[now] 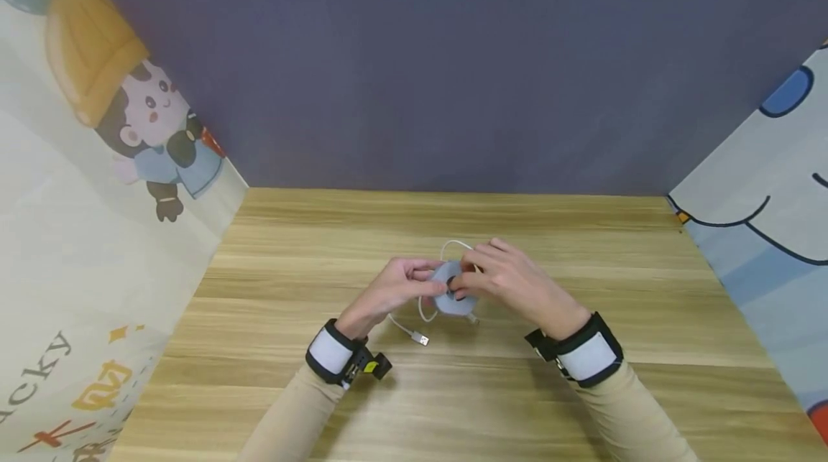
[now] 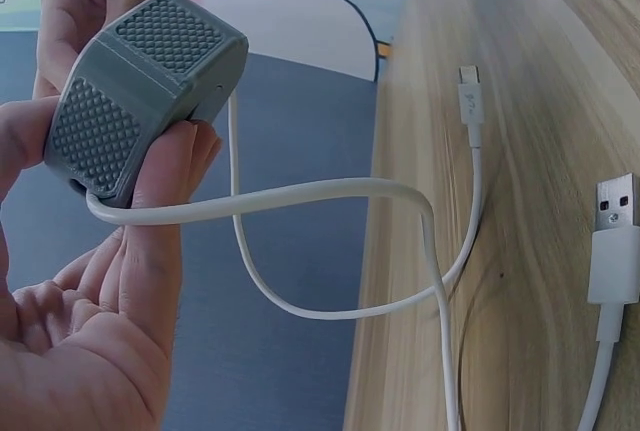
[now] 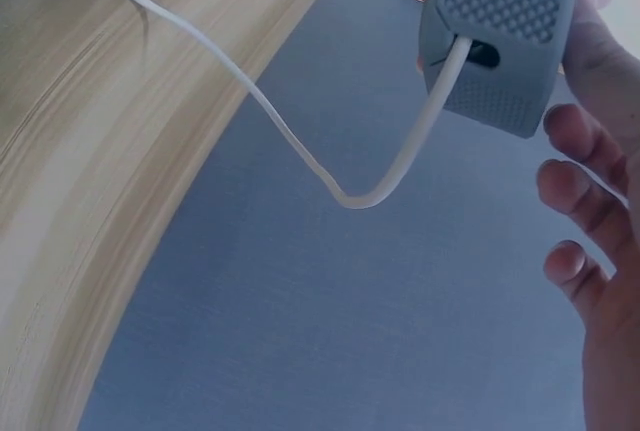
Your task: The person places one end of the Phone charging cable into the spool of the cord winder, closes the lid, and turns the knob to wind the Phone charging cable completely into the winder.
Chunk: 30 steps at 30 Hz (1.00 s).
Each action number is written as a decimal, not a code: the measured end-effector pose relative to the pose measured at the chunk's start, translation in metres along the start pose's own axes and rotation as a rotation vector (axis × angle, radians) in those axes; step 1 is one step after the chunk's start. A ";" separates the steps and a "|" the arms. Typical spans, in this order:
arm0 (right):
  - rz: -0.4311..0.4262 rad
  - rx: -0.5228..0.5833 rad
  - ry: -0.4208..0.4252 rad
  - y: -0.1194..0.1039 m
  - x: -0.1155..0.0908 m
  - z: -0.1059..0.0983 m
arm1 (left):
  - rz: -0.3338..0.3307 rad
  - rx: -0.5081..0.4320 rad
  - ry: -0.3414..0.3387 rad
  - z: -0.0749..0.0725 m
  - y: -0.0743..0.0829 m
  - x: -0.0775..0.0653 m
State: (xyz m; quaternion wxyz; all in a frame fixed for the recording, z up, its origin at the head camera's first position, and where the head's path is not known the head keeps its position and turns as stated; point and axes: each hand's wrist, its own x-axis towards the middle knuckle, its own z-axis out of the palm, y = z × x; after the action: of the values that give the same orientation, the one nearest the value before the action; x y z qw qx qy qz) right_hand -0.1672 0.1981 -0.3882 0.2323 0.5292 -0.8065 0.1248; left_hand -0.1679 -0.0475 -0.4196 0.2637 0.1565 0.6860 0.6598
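A grey hexagonal cable winder with knurled sides is held up above the wooden table between both hands. My left hand grips its left edge, thumb on the upper face. The curled fingers of my right hand pinch at the dark round centre of that face; their exact hold is partly hidden. A white cable comes out of slots in the winder's sides and hangs in loops. Its USB-A plug lies towards the left wrist, while the smaller connector dangles at the other end.
The wooden table spreads beneath the hands. A dark blue-grey panel stands behind it, with printed cartoon panels on the left and right. Each wrist wears a black strap with a small camera.
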 end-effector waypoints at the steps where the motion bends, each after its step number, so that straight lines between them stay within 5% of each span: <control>1: -0.001 -0.005 0.000 0.000 0.000 0.000 | 0.002 -0.002 -0.001 0.000 0.000 0.000; 30: 0.058 -0.066 0.152 0.000 0.000 0.012 | 0.032 -0.054 0.041 0.002 -0.003 0.001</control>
State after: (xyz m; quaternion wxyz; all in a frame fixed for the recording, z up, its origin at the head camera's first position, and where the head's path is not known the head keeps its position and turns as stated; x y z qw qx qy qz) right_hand -0.1698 0.1927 -0.3992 0.3062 0.4869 -0.8051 0.1447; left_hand -0.1675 -0.0453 -0.4224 0.2429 0.1466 0.6708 0.6853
